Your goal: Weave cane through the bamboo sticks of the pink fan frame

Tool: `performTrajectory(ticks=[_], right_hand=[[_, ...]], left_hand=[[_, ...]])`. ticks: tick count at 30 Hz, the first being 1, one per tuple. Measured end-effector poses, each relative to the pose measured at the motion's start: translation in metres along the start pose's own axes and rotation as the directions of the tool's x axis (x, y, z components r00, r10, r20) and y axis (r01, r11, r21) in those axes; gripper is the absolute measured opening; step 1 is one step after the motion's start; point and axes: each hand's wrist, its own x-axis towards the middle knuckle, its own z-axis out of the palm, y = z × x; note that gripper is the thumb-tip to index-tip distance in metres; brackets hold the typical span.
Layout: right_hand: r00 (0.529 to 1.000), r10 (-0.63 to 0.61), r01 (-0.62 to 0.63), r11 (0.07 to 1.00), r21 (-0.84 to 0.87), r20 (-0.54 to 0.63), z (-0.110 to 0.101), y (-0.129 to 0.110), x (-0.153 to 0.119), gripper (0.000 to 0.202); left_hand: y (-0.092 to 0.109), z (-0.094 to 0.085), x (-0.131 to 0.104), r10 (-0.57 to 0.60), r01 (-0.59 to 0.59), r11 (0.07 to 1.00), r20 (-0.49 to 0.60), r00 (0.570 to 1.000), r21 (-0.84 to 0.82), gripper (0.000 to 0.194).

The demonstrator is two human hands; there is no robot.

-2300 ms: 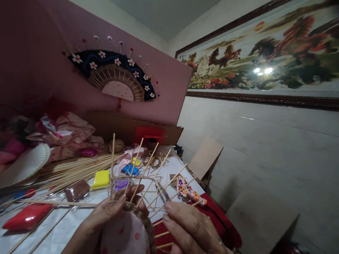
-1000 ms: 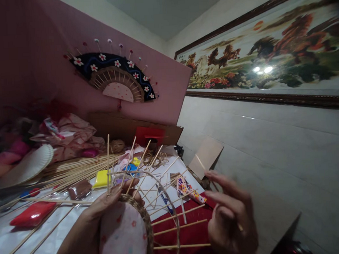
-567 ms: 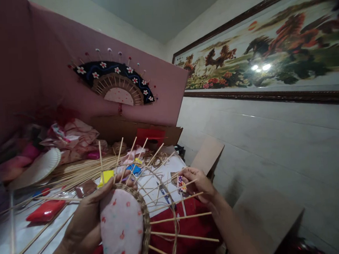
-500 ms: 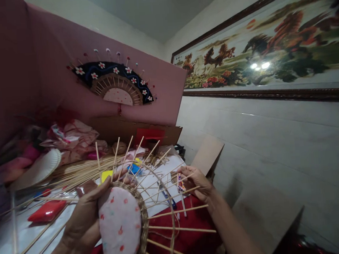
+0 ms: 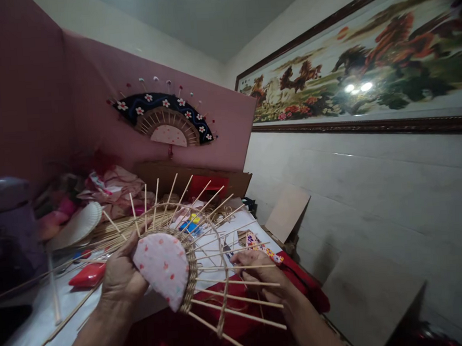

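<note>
My left hand (image 5: 121, 271) grips the left side of a half-round fan frame (image 5: 164, 268), thumb against its pale panel with red spots. A woven twine band edges the panel, and thin wooden sticks (image 5: 254, 297) spread out from it. Farther out, an arc of twine (image 5: 224, 278) runs across the sticks. My right hand (image 5: 258, 270) is at the right-hand sticks, its fingers bent together close to the twine arc. What lies between those fingertips is too small to make out.
Behind the frame, a white-covered table (image 5: 41, 331) bears a bundle of sticks (image 5: 128, 226), a red packet (image 5: 87, 275), a blue packet (image 5: 189, 227) and a flowered strip (image 5: 273, 254). Red cloth (image 5: 166, 333) hangs in front. A finished fan (image 5: 165, 114) is on the pink panel behind.
The fan frame has turned and moved up, showing more of its lower sticks. My right hand has come left and down, from the outer stick ends to near the twine arc.
</note>
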Motion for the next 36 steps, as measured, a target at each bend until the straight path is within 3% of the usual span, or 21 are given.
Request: performTrajectory(ticks=[6,10,13,16,18,20,29,33,36], right_hand=[[0.966,-0.172,0.164,0.985,-0.055,-0.195,0.015,0.015,-0.007,0.034],[0.967,-0.198,0.184,0.978,-0.096,-0.161,0.02,-0.001,-0.001,0.032],[0.955,-0.25,0.233,0.965,-0.12,-0.159,0.01,-0.03,0.01,0.034],[0.901,-0.344,0.323,0.939,-0.121,-0.263,-0.011,-0.058,0.026,0.035],[0.863,-0.387,0.364,0.922,-0.133,-0.325,-0.023,-0.067,0.037,0.033],[0.854,-0.389,0.353,0.921,-0.163,-0.346,-0.028,-0.068,0.049,0.032],[0.937,-0.245,0.13,0.906,-0.403,-0.249,0.007,-0.048,0.133,0.031],[0.956,-0.249,0.126,0.825,-0.551,-0.155,0.011,-0.052,0.173,0.032],[0.956,-0.287,0.181,0.734,-0.655,-0.058,0.008,-0.056,0.186,0.031]], left_hand=[[0.0,0.003,-0.003,0.149,-0.149,0.987,-0.001,0.989,-0.06,0.033],[0.007,0.006,-0.007,0.187,-0.184,0.976,0.011,0.982,-0.114,0.035],[0.013,0.006,-0.008,0.2,-0.195,0.969,0.014,0.98,-0.154,0.033],[0.018,0.006,-0.007,0.192,-0.192,0.964,-0.017,0.981,-0.184,0.032],[0.02,0.006,-0.006,0.182,-0.183,0.965,-0.024,0.983,-0.189,0.034],[0.02,0.005,-0.005,0.173,-0.173,0.967,-0.018,0.985,-0.186,0.035],[0.014,0.002,-0.003,0.173,-0.176,0.978,-0.038,0.984,-0.111,0.032],[0.013,0.001,-0.002,0.221,-0.228,0.97,-0.079,0.972,-0.086,0.033],[0.015,0.001,-0.002,0.259,-0.271,0.959,-0.13,0.957,-0.085,0.035]])
